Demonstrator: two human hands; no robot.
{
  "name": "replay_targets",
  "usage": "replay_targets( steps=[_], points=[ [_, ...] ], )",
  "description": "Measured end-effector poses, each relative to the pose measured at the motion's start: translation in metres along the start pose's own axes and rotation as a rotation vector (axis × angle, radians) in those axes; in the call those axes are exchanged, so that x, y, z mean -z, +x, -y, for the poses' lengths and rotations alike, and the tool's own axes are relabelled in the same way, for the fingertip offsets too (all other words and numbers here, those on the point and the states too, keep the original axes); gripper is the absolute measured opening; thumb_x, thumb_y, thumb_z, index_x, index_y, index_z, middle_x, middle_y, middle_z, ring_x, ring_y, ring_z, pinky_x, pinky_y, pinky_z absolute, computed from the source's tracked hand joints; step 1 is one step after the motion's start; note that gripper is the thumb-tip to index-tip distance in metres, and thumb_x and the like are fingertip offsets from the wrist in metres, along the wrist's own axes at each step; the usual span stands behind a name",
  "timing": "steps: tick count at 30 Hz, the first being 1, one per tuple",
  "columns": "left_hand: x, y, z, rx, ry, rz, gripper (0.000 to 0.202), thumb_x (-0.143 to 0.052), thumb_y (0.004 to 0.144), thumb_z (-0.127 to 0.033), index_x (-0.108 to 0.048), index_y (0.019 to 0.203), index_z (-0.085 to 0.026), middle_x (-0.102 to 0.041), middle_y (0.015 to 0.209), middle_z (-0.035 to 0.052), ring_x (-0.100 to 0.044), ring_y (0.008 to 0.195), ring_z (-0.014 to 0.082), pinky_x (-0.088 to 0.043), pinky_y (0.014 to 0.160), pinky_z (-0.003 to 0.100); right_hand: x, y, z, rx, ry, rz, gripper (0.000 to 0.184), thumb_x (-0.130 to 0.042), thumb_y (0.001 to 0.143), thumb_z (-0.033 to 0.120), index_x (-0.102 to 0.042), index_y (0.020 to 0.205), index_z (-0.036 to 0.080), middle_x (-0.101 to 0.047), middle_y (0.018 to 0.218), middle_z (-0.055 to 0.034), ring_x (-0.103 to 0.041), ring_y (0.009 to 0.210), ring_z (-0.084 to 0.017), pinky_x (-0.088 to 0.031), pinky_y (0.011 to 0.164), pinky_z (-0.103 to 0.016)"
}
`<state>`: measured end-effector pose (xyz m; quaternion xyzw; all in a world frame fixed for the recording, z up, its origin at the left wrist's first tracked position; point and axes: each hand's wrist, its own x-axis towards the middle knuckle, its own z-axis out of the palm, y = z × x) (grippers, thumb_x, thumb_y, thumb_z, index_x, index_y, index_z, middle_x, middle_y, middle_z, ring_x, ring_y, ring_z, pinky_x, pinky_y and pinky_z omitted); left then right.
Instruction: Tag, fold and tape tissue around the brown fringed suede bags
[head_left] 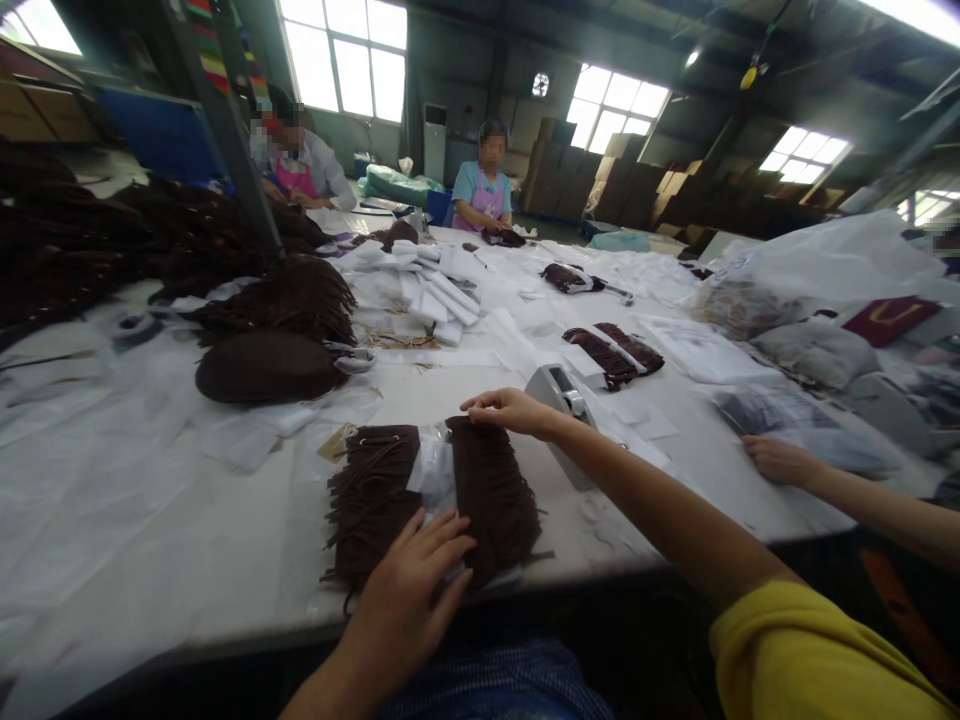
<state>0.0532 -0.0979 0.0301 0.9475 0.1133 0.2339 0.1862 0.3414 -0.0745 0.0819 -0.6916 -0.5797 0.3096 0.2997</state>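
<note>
A dark brown fringed piece (491,495) lies in a clear plastic wrap (435,470) near the table's front edge, with its two brown halves side by side. My left hand (416,585) lies flat on its near end, fingers spread and open. My right hand (508,410), on an arm with a yellow sleeve, reaches to the far edge of the right half. Its fingers are curled and pinched on that edge.
A grey tape dispenser (559,392) stands just right of my right hand. Another person's hand (780,460) rests on plastic bags at the right. Heaps of brown fringed pieces (285,300), white folded papers (435,285) and wrapped pieces (611,352) cover the white table (150,520). Two people work at the far end.
</note>
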Motion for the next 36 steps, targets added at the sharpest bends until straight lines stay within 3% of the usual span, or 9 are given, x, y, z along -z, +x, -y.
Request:
replay_targets(
  steps=[3, 8, 11, 14, 20, 27, 31, 36],
  points=[
    [0.021, 0.017, 0.003, 0.056, -0.059, -0.049, 0.026, -0.051, 0.095, -0.024, -0.067, 0.116, -0.027, -0.073, 0.117, 0.0018, -0.069, 0.105, 0.0191, -0.056, 0.095, 0.034, -0.013, -0.022, 0.002, 0.141, -0.201, -0.217, 0.013, -0.063, 0.090, 0.029, -0.072, 0.095, 0.020, -0.071, 0.114, -0.0065, -0.064, 0.106, -0.020, -0.043, 0.099, -0.033],
    [0.046, 0.086, 0.032, 0.159, 0.036, -0.049, 0.024, -0.052, 0.096, -0.030, -0.068, 0.113, -0.026, -0.073, 0.110, 0.0028, -0.070, 0.095, 0.0202, -0.054, 0.083, 0.031, -0.043, -0.051, 0.000, 0.092, -0.448, -0.383, 0.030, -0.066, 0.089, 0.025, -0.065, 0.119, 0.021, -0.065, 0.117, -0.0114, -0.059, 0.110, -0.025, -0.047, 0.098, -0.040],
    [0.040, 0.132, 0.059, 0.177, 0.020, 0.049, 0.022, -0.054, 0.095, -0.031, -0.071, 0.108, -0.025, -0.072, 0.108, 0.0030, -0.069, 0.091, 0.0186, -0.052, 0.079, 0.028, -0.057, -0.055, -0.003, 0.067, -0.448, -0.464, 0.027, -0.065, 0.089, 0.021, -0.066, 0.116, 0.020, -0.064, 0.113, -0.0123, -0.057, 0.107, -0.027, -0.050, 0.093, -0.042],
    [0.026, 0.158, 0.081, 0.156, -0.020, 0.184, 0.020, -0.057, 0.092, -0.034, -0.073, 0.102, -0.025, -0.070, 0.102, 0.0026, -0.067, 0.086, 0.0165, -0.051, 0.077, 0.027, -0.069, -0.058, -0.007, 0.096, -0.382, -0.529, 0.020, -0.060, 0.092, 0.018, -0.068, 0.110, 0.022, -0.065, 0.105, -0.0098, -0.058, 0.098, -0.025, -0.053, 0.086, -0.040],
    [0.019, 0.167, 0.097, 0.156, -0.183, 0.408, 0.015, -0.061, 0.090, -0.031, -0.074, 0.092, -0.024, -0.067, 0.095, 0.0020, -0.064, 0.081, 0.0139, -0.049, 0.077, 0.025, -0.084, -0.072, -0.013, 0.186, -0.273, -0.527, 0.026, -0.051, 0.097, 0.017, -0.068, 0.116, 0.024, -0.069, 0.105, -0.0078, -0.058, 0.094, -0.023, -0.052, 0.083, -0.039],
    [0.025, 0.176, 0.106, 0.310, -0.452, 0.579, 0.022, -0.058, 0.092, -0.036, -0.068, 0.082, -0.019, -0.065, 0.086, 0.0028, -0.062, 0.084, 0.0153, -0.050, 0.079, 0.026, -0.080, -0.078, -0.016, 0.218, -0.132, -0.444, 0.033, -0.052, 0.096, 0.017, -0.066, 0.123, 0.030, -0.072, 0.107, -0.0060, -0.062, 0.095, -0.024, -0.053, 0.081, -0.044],
    [0.026, 0.176, 0.115, 0.394, -0.578, 0.673, 0.026, -0.057, 0.092, -0.040, -0.066, 0.082, -0.018, -0.064, 0.091, 0.0050, -0.061, 0.090, 0.0176, -0.050, 0.086, 0.030, -0.078, -0.077, -0.018, 0.215, -0.082, -0.437, 0.031, -0.053, 0.097, 0.019, -0.066, 0.122, 0.033, -0.073, 0.105, -0.0033, -0.064, 0.093, -0.023, -0.052, 0.078, -0.043],
    [0.033, 0.180, 0.117, 0.479, -0.712, 0.783, 0.020, -0.059, 0.092, -0.035, -0.066, 0.082, -0.020, -0.062, 0.095, 0.0040, -0.060, 0.092, 0.0174, -0.049, 0.089, 0.030, -0.076, -0.080, -0.017, 0.265, -0.105, -0.461, 0.024, -0.057, 0.096, 0.019, -0.067, 0.116, 0.027, -0.074, 0.106, -0.0016, -0.064, 0.096, -0.021, -0.051, 0.077, -0.041]
  ],
)
